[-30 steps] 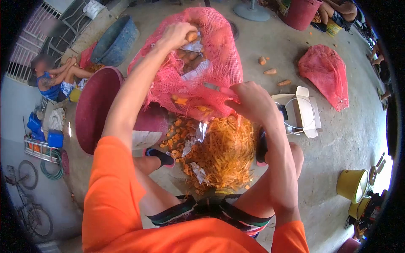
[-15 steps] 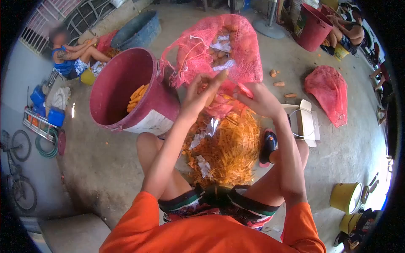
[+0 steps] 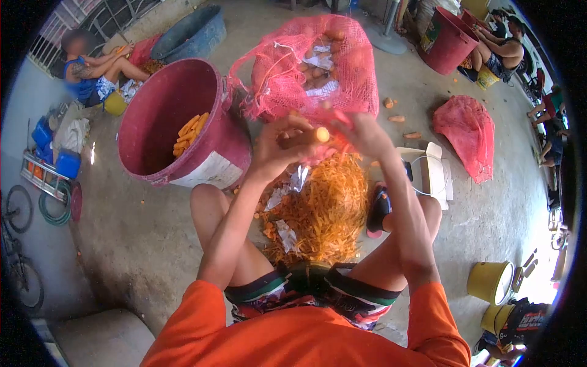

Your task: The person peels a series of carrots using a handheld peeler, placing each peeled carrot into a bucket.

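Note:
My left hand (image 3: 278, 147) is closed around a carrot (image 3: 321, 134), whose pale end points toward me. Close beside it, my right hand (image 3: 369, 137) is blurred by motion and grips what looks like a red peeler (image 3: 340, 120). Beneath both hands, between my legs, lies a large heap of carrot peelings (image 3: 333, 205) with scraps of paper in it. Just beyond the hands sits a pink mesh sack (image 3: 354, 67) holding unpeeled carrots (image 3: 315, 73) and paper. At my left, a big maroon tub (image 3: 223, 144) contains peeled carrots (image 3: 191, 134).
Several loose carrots (image 3: 397, 118) lie on the floor right of the sack. Farther right are an empty-looking mesh sack (image 3: 468, 131) and an open white box (image 3: 434, 174). A person (image 3: 92, 70) sits at far left by a blue tub (image 3: 192, 37); another (image 3: 504, 46) sits at far right.
The carrot in my left hand now shows its end toward me. My right hand has moved slightly and blurred. The whole view has shifted a little.

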### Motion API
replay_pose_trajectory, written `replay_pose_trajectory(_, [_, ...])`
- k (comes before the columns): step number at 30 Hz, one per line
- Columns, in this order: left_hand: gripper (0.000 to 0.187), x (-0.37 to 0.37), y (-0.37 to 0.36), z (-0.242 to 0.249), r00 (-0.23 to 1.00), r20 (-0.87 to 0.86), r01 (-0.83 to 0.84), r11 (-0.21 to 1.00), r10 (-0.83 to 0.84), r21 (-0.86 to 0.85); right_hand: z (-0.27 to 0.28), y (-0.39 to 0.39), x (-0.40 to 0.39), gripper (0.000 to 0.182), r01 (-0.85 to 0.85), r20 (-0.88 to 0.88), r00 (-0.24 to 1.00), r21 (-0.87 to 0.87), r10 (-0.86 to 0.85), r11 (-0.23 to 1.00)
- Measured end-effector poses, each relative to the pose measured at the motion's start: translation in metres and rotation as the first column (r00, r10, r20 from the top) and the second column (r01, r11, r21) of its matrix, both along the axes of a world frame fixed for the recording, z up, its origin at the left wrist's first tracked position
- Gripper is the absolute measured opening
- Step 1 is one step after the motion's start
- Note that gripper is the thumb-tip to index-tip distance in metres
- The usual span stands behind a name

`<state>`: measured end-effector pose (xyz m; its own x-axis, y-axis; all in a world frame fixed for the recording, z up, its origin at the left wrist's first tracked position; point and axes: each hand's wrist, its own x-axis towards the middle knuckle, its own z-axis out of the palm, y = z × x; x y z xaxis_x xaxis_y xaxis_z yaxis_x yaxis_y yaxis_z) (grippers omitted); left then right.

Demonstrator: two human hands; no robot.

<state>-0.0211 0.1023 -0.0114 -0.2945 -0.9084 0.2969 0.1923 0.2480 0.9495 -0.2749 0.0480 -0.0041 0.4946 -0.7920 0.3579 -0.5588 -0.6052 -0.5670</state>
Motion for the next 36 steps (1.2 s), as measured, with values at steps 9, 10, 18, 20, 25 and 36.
replay_pose_trajectory(9, [0.04, -0.009, 0.001, 0.01, 0.896, -0.43, 0.133, 0.853, 0.115, 0.505, 0.036, 0.019, 0.001, 0.027, -0.192, 0.467, 0.881, 0.205, 0.076, 0.96])
replay_pose_trajectory(10, [0.039, -0.011, 0.001, 0.009, 0.887, -0.438, 0.159, 0.791, 0.149, 0.59, 0.035, 0.022, 0.006, 0.027, -0.189, 0.467, 0.881, 0.211, 0.071, 0.959])
replay_pose_trajectory(18, [0.025, -0.022, -0.005, -0.008, 0.86, -0.487, 0.128, 0.861, 0.151, 0.492, 0.033, 0.032, 0.03, 0.03, -0.312, 0.39, 0.889, 0.129, 0.241, 0.941])
replay_pose_trajectory(20, [0.025, -0.02, -0.008, -0.014, 0.852, -0.521, 0.226, 0.862, 0.05, 0.453, 0.031, 0.032, 0.03, 0.031, -0.288, 0.381, 0.898, 0.136, 0.218, 0.948])
replay_pose_trajectory(25, [0.027, -0.021, -0.006, -0.007, 0.856, -0.517, 0.3, 0.827, -0.014, 0.475, 0.017, 0.022, 0.021, 0.026, -0.226, 0.372, 0.91, 0.075, 0.183, 0.971])
replay_pose_trajectory(36, [0.025, -0.017, -0.002, -0.012, 0.896, -0.445, 0.252, 0.832, -0.007, 0.495, 0.031, 0.036, 0.026, 0.017, -0.331, 0.4, 0.88, 0.125, 0.258, 0.935])
